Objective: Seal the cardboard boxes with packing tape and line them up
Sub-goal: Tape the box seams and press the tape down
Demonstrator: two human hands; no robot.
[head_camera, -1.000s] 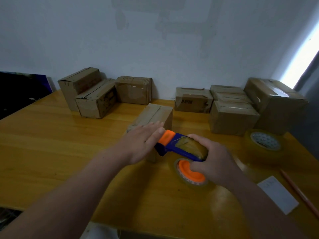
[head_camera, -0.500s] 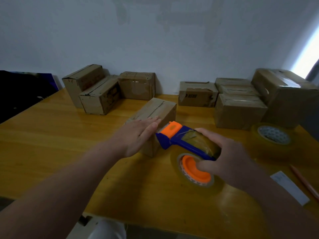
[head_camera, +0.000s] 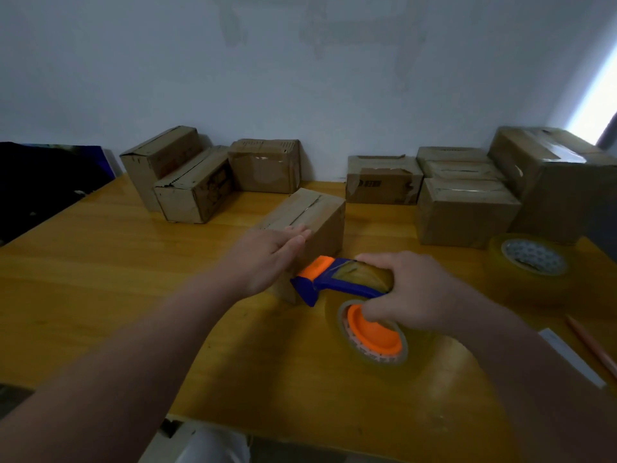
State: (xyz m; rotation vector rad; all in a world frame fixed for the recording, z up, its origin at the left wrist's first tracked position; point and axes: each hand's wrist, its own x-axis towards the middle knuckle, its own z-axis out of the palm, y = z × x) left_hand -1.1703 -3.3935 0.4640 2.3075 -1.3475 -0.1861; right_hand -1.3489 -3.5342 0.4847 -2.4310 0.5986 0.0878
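No text can be read anywhere. The far middle cardboard box [head_camera: 380, 182] carries a small dark printed mark on its near face, and the far left box [head_camera: 197, 192] has dark print on its side, both too blurred to make out.

I note a blue tape dispenser [head_camera: 337, 282] with orange blade guard and hub, yellowish clear tape roll [head_camera: 531, 262] with white honeycomb-patterned core, plain brown cardboard boxes [head_camera: 464, 212], amber wood-grain table [head_camera: 100, 262], pale grey wall [head_camera: 300, 78].
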